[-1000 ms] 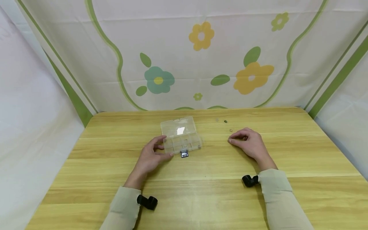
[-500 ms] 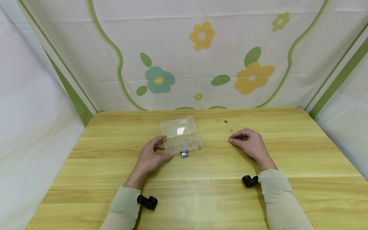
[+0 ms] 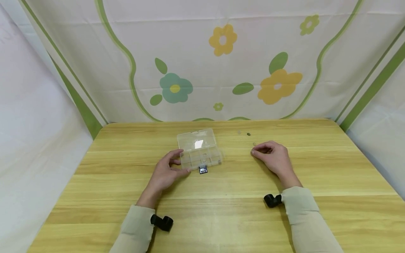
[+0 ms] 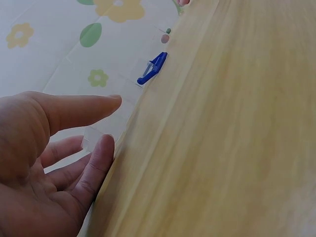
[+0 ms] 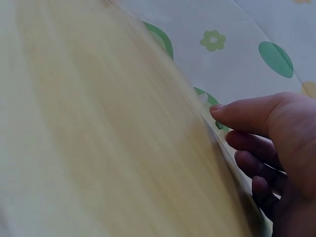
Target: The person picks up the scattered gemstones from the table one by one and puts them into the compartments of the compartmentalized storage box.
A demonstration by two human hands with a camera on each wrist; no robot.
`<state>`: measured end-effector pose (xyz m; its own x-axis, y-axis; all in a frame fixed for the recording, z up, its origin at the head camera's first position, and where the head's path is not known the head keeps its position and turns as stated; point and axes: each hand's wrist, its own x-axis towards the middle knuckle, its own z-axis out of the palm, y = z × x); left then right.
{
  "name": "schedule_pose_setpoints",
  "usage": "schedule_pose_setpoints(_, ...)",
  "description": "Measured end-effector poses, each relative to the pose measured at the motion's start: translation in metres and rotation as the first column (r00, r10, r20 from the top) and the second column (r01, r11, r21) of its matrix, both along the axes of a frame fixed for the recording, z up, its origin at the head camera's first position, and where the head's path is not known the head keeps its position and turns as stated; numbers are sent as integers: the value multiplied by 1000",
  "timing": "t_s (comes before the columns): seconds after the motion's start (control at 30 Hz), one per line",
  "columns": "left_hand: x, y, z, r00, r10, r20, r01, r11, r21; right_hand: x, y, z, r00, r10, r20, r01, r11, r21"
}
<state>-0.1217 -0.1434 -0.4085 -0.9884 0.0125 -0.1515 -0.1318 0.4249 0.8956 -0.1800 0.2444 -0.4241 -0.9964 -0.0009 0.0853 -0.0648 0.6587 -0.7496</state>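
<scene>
My left hand (image 3: 164,172) holds the left end of a clear plastic compartment box (image 3: 186,159), fingers at its side and thumb at the front corner. The box's lid (image 3: 190,140) lies back, and a blue clasp (image 3: 203,169) juts from the front edge. In the left wrist view, the clasp (image 4: 153,68) stands beyond the thumb. My right hand (image 3: 273,156) is low over the table, its thumb and forefinger tips together on something tiny, mostly hidden. Past those fingertips lie a small ring-like piece (image 3: 254,143), a dark bead-like piece (image 3: 248,134) and a pale clear piece (image 3: 238,132).
The wooden table (image 3: 221,218) ends at a hanging cloth with printed flowers (image 3: 202,63). Further cloth hangs at both sides. Tiny items lie in some of the box's compartments, too small to make out. Black wrist cameras (image 3: 162,222) sit on both sleeves.
My right hand has shifted very slightly, its fingertips rising a little and the forearm drifting left. The left hand and the box have stayed put.
</scene>
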Motion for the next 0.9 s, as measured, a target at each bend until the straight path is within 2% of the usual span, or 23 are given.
schedule_pose_setpoints(0.23,0,0,0,1000,-3,-2,3,1000,12,-1,-9,1,1000,-7,-19,7,1000,-8)
schedule_pose_setpoints(0.9,0,0,0,1000,4,6,-4,1000,12,2,-45,5,999,43,11,-42,997,-69)
